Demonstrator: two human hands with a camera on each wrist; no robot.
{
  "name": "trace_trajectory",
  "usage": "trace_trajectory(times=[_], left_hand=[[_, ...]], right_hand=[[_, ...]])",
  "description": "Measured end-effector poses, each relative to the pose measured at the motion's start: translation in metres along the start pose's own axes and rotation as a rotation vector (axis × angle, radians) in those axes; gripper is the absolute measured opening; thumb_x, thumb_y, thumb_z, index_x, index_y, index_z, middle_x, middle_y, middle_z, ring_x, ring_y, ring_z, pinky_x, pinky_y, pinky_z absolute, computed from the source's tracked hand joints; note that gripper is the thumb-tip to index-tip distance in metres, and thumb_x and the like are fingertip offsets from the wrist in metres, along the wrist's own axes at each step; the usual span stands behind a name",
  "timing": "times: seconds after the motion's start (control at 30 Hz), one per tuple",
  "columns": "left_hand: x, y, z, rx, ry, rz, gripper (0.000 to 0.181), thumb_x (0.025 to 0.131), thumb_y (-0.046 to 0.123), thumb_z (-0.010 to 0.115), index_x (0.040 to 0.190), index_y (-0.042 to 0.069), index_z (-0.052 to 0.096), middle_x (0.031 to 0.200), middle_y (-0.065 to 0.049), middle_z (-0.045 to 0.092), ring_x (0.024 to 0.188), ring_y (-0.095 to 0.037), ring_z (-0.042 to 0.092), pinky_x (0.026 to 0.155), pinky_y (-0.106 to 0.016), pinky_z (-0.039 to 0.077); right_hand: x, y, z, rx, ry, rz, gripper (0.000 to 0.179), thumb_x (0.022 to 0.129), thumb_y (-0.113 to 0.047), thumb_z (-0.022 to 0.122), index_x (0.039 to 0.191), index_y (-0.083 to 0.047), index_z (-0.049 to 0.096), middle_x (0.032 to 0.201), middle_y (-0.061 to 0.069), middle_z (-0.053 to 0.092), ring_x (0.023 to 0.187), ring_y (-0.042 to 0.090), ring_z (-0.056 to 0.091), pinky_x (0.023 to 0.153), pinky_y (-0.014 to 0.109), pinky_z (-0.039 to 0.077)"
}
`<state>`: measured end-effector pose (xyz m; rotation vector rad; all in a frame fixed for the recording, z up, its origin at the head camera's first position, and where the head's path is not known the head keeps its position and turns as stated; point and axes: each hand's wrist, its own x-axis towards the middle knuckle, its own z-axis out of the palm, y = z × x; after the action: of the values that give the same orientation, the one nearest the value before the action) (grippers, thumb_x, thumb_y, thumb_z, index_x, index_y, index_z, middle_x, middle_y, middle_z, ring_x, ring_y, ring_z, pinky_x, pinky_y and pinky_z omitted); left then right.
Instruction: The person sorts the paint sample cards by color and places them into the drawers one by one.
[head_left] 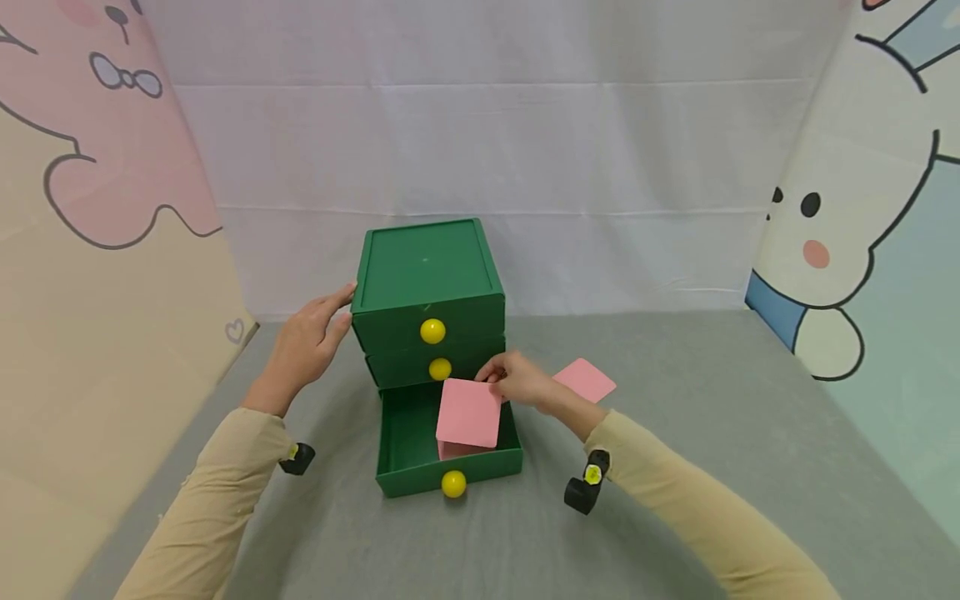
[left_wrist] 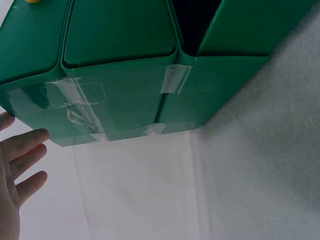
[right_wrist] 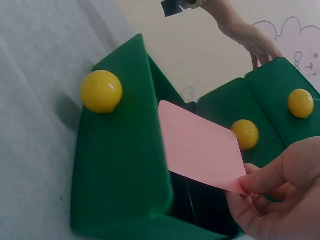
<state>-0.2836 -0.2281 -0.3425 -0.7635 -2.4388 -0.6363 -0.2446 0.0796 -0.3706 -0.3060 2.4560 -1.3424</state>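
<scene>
A green three-drawer cabinet [head_left: 427, 271] stands with its bottom drawer [head_left: 405, 425] pulled out. My right hand [head_left: 517, 382] pinches a square pink card [head_left: 468, 412] by a corner between thumb and fingers. The card is over the open drawer, and in the right wrist view its near edge is just behind the drawer front [right_wrist: 120, 150]. More pink [head_left: 459, 451] shows below the card inside the drawer. With fingers extended, my left hand [head_left: 306, 340] rests at the upper left side of the cabinet.
Another pink card [head_left: 585, 381] lies on the grey cloth, partly behind my right wrist. Yellow round knobs [head_left: 432, 331] sit on the drawer fronts. Clear tape [left_wrist: 80, 107] joins the cabinet's side seams. A white curtain [head_left: 600, 167] hangs behind, with printed panels on both sides.
</scene>
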Motion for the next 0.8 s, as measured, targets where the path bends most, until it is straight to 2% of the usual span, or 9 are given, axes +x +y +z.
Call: trace_trajectory(times=[0.17, 0.4, 0.6, 0.8], left_hand=[[0.000, 0.000, 0.000, 0.002, -0.001, -0.002, 0.046, 0.099, 0.028, 0.038, 0.139, 0.005, 0.038, 0.126, -0.021, 0.051, 0.115, -0.038, 0.046, 0.088, -0.055, 0.040], [0.001, 0.000, 0.000, 0.006, 0.002, -0.003, 0.046, 0.098, 0.029, 0.038, 0.139, 0.006, 0.038, 0.126, -0.020, 0.051, 0.115, -0.037, 0.046, 0.087, -0.055, 0.040], [0.000, -0.001, 0.000, -0.002, 0.002, -0.002, 0.046, 0.099, 0.028, 0.038, 0.139, 0.007, 0.038, 0.126, -0.020, 0.052, 0.114, -0.037, 0.047, 0.087, -0.055, 0.040], [0.000, -0.001, 0.001, -0.004, 0.011, 0.008, 0.046, 0.099, 0.028, 0.038, 0.139, 0.006, 0.038, 0.125, -0.020, 0.052, 0.114, -0.037, 0.047, 0.086, -0.055, 0.040]], right_hand=[[0.008, 0.002, 0.020, -0.004, -0.021, -0.034, 0.024, 0.083, 0.013, 0.048, 0.097, 0.003, 0.064, 0.080, 0.008, 0.053, 0.065, 0.015, 0.047, 0.061, 0.029, 0.049], [0.016, 0.008, 0.039, -0.026, -0.052, -0.069, 0.023, 0.082, 0.013, 0.049, 0.097, 0.003, 0.064, 0.081, 0.007, 0.054, 0.066, 0.015, 0.045, 0.055, 0.020, 0.040], [0.022, 0.012, 0.053, -0.036, -0.066, -0.083, 0.023, 0.081, 0.012, 0.050, 0.095, 0.002, 0.065, 0.081, 0.004, 0.055, 0.069, 0.015, 0.046, 0.057, 0.020, 0.039], [0.025, 0.013, 0.066, -0.096, -0.073, -0.079, 0.021, 0.082, 0.011, 0.052, 0.092, 0.000, 0.066, 0.081, 0.004, 0.054, 0.073, 0.015, 0.046, 0.063, 0.022, 0.041]])
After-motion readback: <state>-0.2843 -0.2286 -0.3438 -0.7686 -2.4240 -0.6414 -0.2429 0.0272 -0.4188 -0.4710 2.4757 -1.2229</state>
